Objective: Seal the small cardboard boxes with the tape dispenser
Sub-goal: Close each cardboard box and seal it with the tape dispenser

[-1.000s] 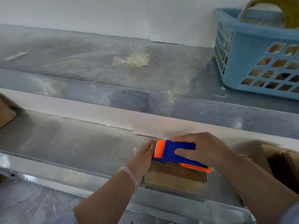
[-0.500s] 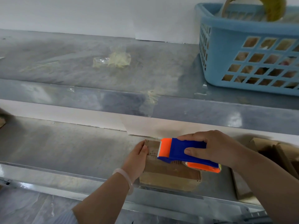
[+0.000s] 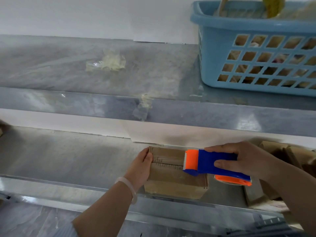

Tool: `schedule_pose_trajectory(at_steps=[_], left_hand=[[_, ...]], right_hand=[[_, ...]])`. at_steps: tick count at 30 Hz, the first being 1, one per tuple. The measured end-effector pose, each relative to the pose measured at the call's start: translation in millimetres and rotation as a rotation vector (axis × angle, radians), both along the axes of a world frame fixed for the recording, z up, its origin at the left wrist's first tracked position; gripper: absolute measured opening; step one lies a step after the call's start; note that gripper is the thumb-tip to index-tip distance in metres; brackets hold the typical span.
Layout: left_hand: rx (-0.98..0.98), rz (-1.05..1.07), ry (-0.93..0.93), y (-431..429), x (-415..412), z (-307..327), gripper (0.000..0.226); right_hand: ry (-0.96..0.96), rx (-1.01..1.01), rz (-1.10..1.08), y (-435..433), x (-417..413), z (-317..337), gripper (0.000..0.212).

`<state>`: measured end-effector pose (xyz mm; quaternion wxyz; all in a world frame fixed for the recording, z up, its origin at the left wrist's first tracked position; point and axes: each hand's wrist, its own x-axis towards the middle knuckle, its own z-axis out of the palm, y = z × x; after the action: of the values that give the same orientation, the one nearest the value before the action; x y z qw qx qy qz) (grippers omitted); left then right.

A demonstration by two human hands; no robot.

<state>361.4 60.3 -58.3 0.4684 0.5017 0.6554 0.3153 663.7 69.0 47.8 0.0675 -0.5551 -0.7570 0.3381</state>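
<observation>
Sealing step, one item: small cardboard box, near edge of the lower shelf. Left hand presses flat on the box's left end. Right hand grips the tape dispenser, its orange roller on the box top, right of centre. The top seam runs left to right, with the dispenser lying along it. Likely pull: rightward, toward the right hand.

box: brown, shut (seam seemingly taped) | tape dispenser: blue-orange, over it
</observation>
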Motion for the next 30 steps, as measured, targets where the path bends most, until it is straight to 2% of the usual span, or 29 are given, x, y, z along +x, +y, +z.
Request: schedule_pose_trajectory(at_steps=[6,10,14,16,18,21,23,25,30], left_hand=[[0.01,-0.033,0.019,-2,-5,3,0.033],[0.023,0.005,0.057,-2,-23,5,0.03],[-0.001,-0.009,0.124,1,-48,7,0.036],[0.026,-0.048,0.238,0,-53,9,0.041],[0.155,-0.109,0.419,-5,-52,14,0.049],[0.367,-0.417,0.733,-6,-36,25,0.073],[0.379,-0.576,0.872,-3,-25,27,0.088],[0.356,-0.585,0.895,1,-21,25,0.093],[0.371,-0.586,0.906,5,-24,19,0.09]], right_hand=[[-0.038,0.003,-0.014,2,-8,-6,0.034],[-0.04,0.013,0.039,6,-28,-5,0.034],[-0.009,0.004,0.058,11,-47,-13,0.031],[0.003,0.007,0.056,12,-49,-16,0.031],[0.007,0.015,0.059,11,-49,-17,0.033],[-0.004,0.026,0.066,10,-50,-15,0.033],[-0.008,0.02,0.076,11,-50,-13,0.033],[-0.002,0.011,0.079,12,-51,-13,0.035],[0.06,-0.024,0.063,13,-44,-16,0.035]])
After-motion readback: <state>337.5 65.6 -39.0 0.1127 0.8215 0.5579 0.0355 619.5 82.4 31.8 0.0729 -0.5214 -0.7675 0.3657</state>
